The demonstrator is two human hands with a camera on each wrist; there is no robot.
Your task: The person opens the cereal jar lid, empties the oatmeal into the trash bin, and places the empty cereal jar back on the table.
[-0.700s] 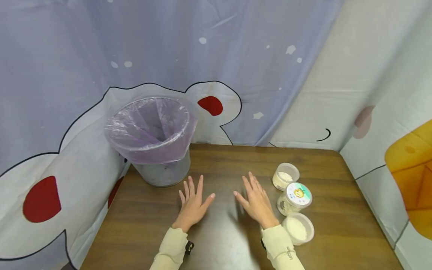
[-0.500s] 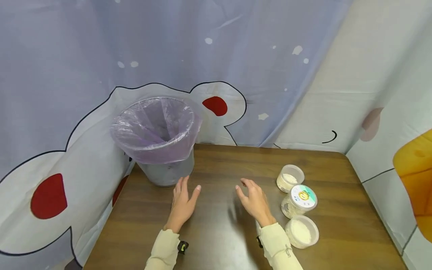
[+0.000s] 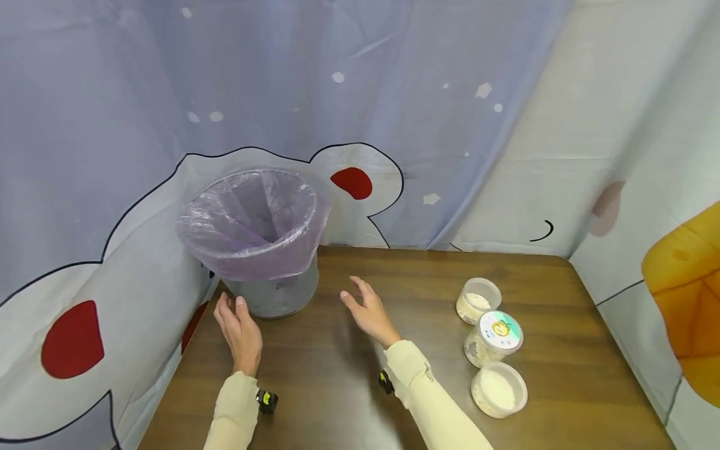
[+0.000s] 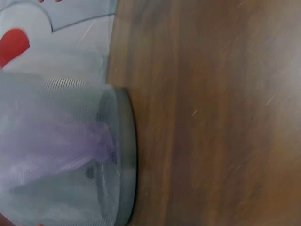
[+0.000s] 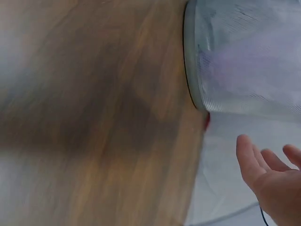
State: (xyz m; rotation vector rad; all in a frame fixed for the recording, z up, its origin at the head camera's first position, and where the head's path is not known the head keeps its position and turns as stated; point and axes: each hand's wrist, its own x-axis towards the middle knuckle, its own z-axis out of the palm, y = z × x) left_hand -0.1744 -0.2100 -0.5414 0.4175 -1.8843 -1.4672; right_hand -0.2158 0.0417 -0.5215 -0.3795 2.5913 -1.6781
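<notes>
A mesh wastebasket (image 3: 275,300) lined with a translucent purple bag (image 3: 253,262) stands at the table's back left. My left hand (image 3: 242,337) is just in front of its left side, fingers lightly bent, holding nothing. To the right of the bin, my right hand (image 3: 368,312) hovers over the table with thumb and fingers apart. It too holds nothing. In the right wrist view, the right hand (image 5: 277,183) appears beside the bin's mesh wall (image 5: 249,61), apart from it. The left wrist view shows the bin's base (image 4: 124,155) close up; only bits of fingers show at the edges.
On the right of the wooden table (image 3: 585,350) stand an open clear tub (image 3: 478,300), a lidded jar (image 3: 492,340) and another open tub (image 3: 499,389), each with pale contents. A patterned curtain (image 3: 360,75) hangs behind the table.
Both hands have moved left, toward the bin, the left one to its front left and the right one to its right side. The bin and the tubs stay in place.
</notes>
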